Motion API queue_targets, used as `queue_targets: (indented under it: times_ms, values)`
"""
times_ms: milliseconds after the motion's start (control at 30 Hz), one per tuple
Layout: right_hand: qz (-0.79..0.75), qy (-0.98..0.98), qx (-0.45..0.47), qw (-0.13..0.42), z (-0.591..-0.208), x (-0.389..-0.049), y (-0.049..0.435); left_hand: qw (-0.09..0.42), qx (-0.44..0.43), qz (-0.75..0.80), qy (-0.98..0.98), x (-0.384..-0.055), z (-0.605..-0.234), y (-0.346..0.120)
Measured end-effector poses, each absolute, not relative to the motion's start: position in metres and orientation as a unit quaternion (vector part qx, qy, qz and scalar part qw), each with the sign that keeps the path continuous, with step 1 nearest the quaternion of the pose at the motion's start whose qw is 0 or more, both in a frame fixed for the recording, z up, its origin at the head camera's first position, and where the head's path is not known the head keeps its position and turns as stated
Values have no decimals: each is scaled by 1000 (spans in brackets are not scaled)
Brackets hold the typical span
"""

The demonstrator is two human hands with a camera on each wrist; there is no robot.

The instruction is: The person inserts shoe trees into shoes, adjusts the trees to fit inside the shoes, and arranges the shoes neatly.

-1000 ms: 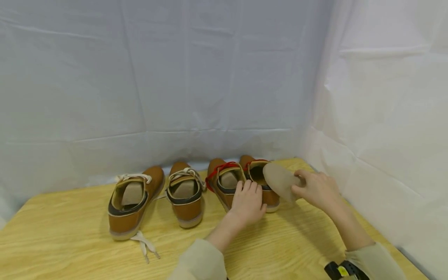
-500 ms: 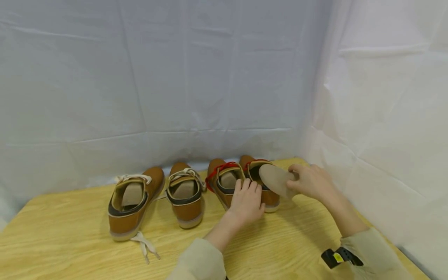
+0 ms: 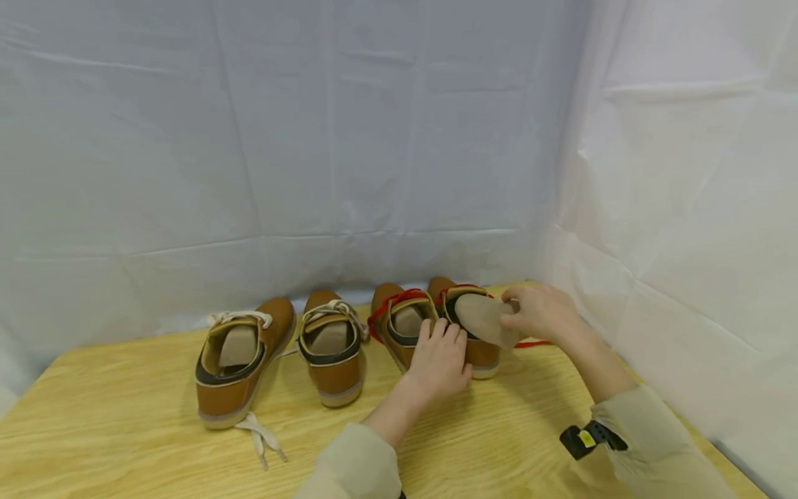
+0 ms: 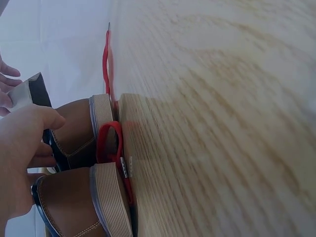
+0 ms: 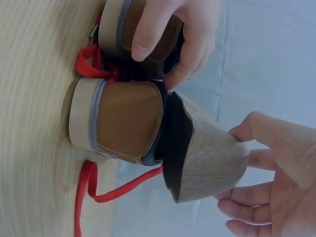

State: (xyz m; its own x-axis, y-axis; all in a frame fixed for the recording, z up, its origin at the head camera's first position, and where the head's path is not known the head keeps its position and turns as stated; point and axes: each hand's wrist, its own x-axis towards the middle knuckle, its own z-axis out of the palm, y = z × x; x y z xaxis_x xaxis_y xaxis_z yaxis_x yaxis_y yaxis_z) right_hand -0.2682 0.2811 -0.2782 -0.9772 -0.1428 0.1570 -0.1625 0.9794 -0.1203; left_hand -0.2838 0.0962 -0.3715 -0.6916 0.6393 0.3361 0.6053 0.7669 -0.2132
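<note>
My right hand (image 3: 544, 315) pinches a grey-beige insole (image 3: 483, 317) between thumb and fingers. The insole's rounded front end tilts into the opening of the rightmost brown shoe (image 5: 126, 118), which has red laces. In the right wrist view the insole (image 5: 212, 153) bends and shows a dark underside. My left hand (image 3: 440, 360) rests with relaxed fingers over the collars of the two red-laced shoes. One of its fingertips touches the rightmost shoe's collar in the right wrist view. The other red-laced shoe (image 3: 408, 322) has an insole lying inside.
Two more brown shoes, one with cream laces (image 3: 227, 398) and one with pale laces (image 3: 337, 381), stand to the left, insoles inside. A cream lace end (image 3: 262, 436) trails on the wooden table (image 3: 125, 416). White sheeting (image 3: 399, 138) rises behind and at right.
My right hand has moved left with the insole, bringing its front end over and into the rightmost shoe's opening. A red lace now shows right of that shoe. My left hand has stayed put.
</note>
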Motion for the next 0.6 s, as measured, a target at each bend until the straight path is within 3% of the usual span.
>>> queue_targets:
  times_ms: [600]
  values:
    - [46, -992, 110, 36, -268, -281, 273, 178, -345, 51, -920, -285, -367, 94]
